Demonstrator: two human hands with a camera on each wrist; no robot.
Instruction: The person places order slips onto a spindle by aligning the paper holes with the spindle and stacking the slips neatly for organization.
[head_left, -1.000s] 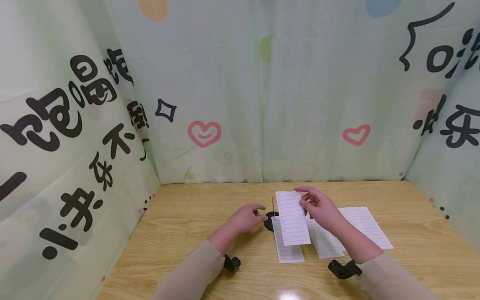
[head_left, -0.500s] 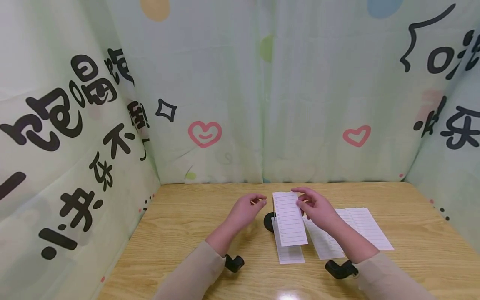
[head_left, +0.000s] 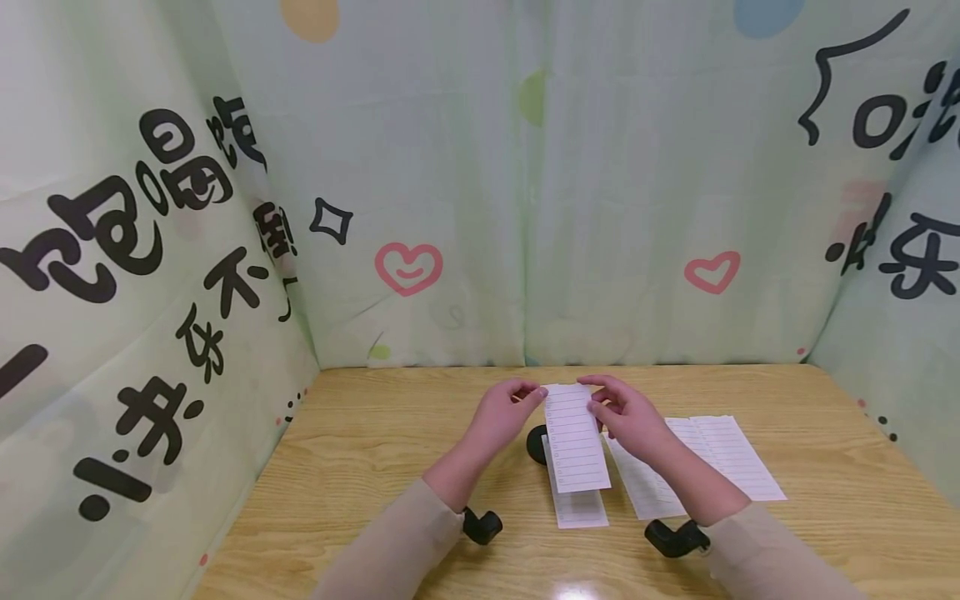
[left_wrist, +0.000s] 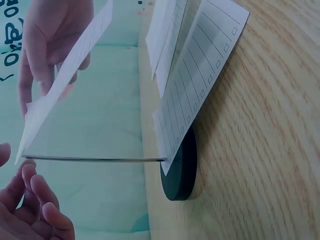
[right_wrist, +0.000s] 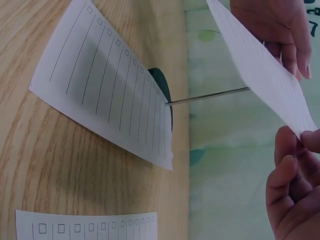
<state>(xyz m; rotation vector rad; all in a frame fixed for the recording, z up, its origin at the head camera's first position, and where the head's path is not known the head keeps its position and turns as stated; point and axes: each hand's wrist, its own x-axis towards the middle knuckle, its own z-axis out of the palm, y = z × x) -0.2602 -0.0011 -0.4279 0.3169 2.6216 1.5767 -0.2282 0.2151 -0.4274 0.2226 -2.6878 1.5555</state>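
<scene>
A narrow lined checklist sheet (head_left: 577,450) is held raised above a paper spike with a round black base (head_left: 536,446). My right hand (head_left: 630,421) pinches its right edge near the top. At its top left corner, my left hand (head_left: 501,410) has thumb and fingertips at the paper. In the left wrist view the thin metal rod (left_wrist: 95,159) reaches up to the underside of this sheet near its end. Another checklist sheet (left_wrist: 200,75) sits low on the rod, one end on the base. Whether the tip pierces the raised sheet is hidden.
More lined sheets (head_left: 735,454) lie overlapping on the wooden table (head_left: 337,500) to the right, partly under my right forearm. A printed curtain (head_left: 450,183) rises behind the table and at both sides. Black wrist mounts (head_left: 482,527) hang beneath the sleeves.
My right hand has moved slightly left with the raised sheet, over the spike. My left hand has come up and right, from beside the base to the sheet's top left corner.
</scene>
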